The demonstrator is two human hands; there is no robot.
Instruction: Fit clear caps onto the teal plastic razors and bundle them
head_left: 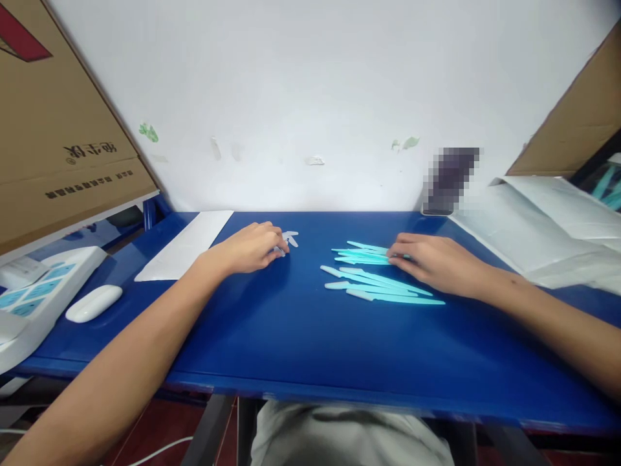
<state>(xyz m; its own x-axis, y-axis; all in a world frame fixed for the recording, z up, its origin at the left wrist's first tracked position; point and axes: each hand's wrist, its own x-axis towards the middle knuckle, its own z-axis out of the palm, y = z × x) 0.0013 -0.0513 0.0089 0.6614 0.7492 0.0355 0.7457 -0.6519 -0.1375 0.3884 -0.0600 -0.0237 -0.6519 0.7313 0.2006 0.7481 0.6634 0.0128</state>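
My left hand [255, 247] is low over the blue table, its fingertips pinched at a small translucent plastic cap. Beside those fingertips lie several loose translucent caps [292, 239]. Over on the right, my right hand [427, 259] has thumb and fingers closed at the ends of a bunch of turquoise eyebrow razors [361, 254]; which ones it grips is partly hidden. Nearer me, several more turquoise eyebrow razors [388, 285] lie fanned out, with whitish caps on their left ends.
On the left are a white sheet [187, 246], a white computer mouse [94, 303], a white power strip [53, 291] and a large cardboard box [72, 129]. A blurred-out phone-like object [449, 181] leans on the wall. White plastic bags [528, 226] lie at right.
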